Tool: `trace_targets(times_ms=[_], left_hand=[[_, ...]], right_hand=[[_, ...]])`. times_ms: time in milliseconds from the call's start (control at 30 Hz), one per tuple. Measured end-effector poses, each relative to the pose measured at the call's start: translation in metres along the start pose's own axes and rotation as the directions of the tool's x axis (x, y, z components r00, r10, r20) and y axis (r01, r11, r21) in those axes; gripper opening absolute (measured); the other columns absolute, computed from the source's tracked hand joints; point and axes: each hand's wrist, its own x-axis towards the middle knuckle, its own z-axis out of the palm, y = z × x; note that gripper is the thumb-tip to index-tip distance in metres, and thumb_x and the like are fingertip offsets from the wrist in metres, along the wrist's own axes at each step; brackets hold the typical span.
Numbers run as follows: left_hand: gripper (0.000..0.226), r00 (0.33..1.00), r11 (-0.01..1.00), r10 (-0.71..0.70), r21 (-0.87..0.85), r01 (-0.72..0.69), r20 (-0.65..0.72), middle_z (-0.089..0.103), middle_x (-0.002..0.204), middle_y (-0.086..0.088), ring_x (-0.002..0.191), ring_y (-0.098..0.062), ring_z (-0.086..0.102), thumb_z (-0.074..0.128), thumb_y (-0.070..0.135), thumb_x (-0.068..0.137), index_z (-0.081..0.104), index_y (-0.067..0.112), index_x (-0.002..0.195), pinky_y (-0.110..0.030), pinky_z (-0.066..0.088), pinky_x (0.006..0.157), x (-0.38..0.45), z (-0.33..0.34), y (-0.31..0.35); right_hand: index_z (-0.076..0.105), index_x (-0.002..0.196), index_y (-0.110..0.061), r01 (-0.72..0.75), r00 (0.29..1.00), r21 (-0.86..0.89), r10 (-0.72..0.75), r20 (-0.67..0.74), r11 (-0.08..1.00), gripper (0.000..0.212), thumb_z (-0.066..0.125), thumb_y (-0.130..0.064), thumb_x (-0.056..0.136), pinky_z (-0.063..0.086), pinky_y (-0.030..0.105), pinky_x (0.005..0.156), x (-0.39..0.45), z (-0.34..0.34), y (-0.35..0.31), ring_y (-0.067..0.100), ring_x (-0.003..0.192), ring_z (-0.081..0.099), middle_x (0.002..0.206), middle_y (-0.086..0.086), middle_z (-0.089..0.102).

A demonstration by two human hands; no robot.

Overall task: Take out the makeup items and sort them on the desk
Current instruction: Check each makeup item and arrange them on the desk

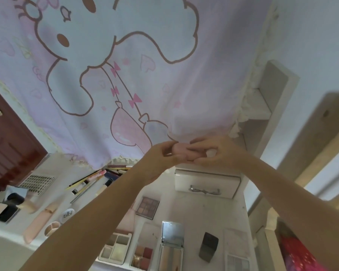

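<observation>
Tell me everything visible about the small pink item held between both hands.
The pink item is small, pale pink and rounded, with a soft matte look, possibly a makeup sponge or puff, though blur prevents certainty. It is held in the air above the desk, in front of the lower edge of the cartoon curtain. The left hand pinches its left end and the right hand curls fingers over its right side, hiding much of it. Nothing else touches it.

Both hands, left hand [160, 153] and right hand [215, 153], pinch a small pink item [179, 151] above the desk [204, 210].
</observation>
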Motion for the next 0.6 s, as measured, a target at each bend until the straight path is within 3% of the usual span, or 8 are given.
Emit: trace_targets(times_ms=[133,233,300,367,433,533,600], left_hand=[[0.076,0.994,0.996,-0.075,0.035,0.078,-0.077,0.059,0.1,0.006,0.089,-0.009,0.06,0.073,0.006,0.064,0.042,0.004,0.133,-0.025,0.048,0.087,-0.004,0.001,-0.014],[0.077,0.994,0.996,-0.083,0.018,0.085,-0.067,0.059,0.097,0.005,0.083,-0.005,0.062,0.071,0.006,0.06,0.042,0.011,0.13,-0.019,0.05,0.08,-0.005,0.004,-0.024],[0.074,0.994,0.996,-0.083,0.016,0.085,-0.075,0.059,0.096,0.006,0.079,-0.002,0.063,0.072,0.004,0.063,0.042,0.013,0.129,-0.016,0.051,0.076,-0.004,0.005,-0.029],[0.071,0.994,0.995,-0.09,0.029,0.092,-0.06,0.06,0.095,0.006,0.075,0.001,0.065,0.073,-0.001,0.065,0.043,0.012,0.129,-0.014,0.052,0.072,-0.003,0.005,-0.037],[0.066,0.995,0.995,-0.094,0.034,0.095,-0.014,0.062,0.094,0.006,0.074,0.002,0.065,0.072,-0.01,0.065,0.048,0.01,0.124,-0.014,0.053,0.07,-0.002,0.008,-0.043],[0.063,0.995,0.996,-0.09,-0.025,0.091,0.031,0.062,0.092,0.006,0.073,0.005,0.066,0.071,-0.016,0.064,0.051,0.007,0.119,-0.012,0.053,0.064,0.0,0.015,-0.053],[0.065,0.993,0.996,-0.084,-0.035,0.087,0.087,0.063,0.096,0.007,0.079,0.002,0.066,0.076,-0.005,0.058,0.053,0.014,0.116,-0.014,0.053,0.067,0.003,0.018,-0.057]], right_hand=[[0.063,0.116,-0.012,0.032,0.999,-0.026,-0.033,-0.012,0.999,0.039,0.071,-0.011,0.077,0.029,-0.008,0.076,-0.01,0.015,0.003,0.004,0.104,0.055,0.119,0.006,0.063],[0.067,0.108,-0.004,0.069,0.996,-0.032,-0.071,-0.062,0.997,0.036,0.073,-0.01,0.073,0.036,0.002,0.075,-0.013,0.024,0.009,0.03,0.096,0.062,0.106,0.018,0.068],[0.067,0.107,-0.003,0.074,0.995,-0.048,-0.077,-0.062,0.996,0.036,0.071,-0.012,0.072,0.039,0.009,0.074,-0.015,0.03,0.012,0.037,0.09,0.062,0.1,0.023,0.068],[0.065,0.111,-0.007,0.02,0.998,0.0,-0.02,-0.055,1.0,0.037,0.071,-0.011,0.074,0.04,0.01,0.075,-0.016,0.032,0.016,0.025,0.094,0.063,0.103,0.015,0.069],[0.066,0.111,-0.015,-0.059,0.997,0.121,0.065,-0.051,0.991,0.039,0.066,-0.023,0.072,0.043,0.01,0.072,-0.019,0.033,0.02,0.001,0.085,0.062,0.095,-0.003,0.069],[0.066,0.111,-0.015,-0.085,0.996,0.116,0.088,-0.019,0.99,0.042,0.059,-0.027,0.072,0.044,0.007,0.073,-0.023,0.033,0.028,-0.007,0.084,0.057,0.093,-0.012,0.064],[0.067,0.109,-0.021,-0.121,0.992,0.122,0.125,-0.024,0.985,0.028,0.063,-0.022,0.082,0.043,0.004,0.074,-0.025,0.028,0.033,-0.011,0.081,0.057,0.093,-0.014,0.063]])
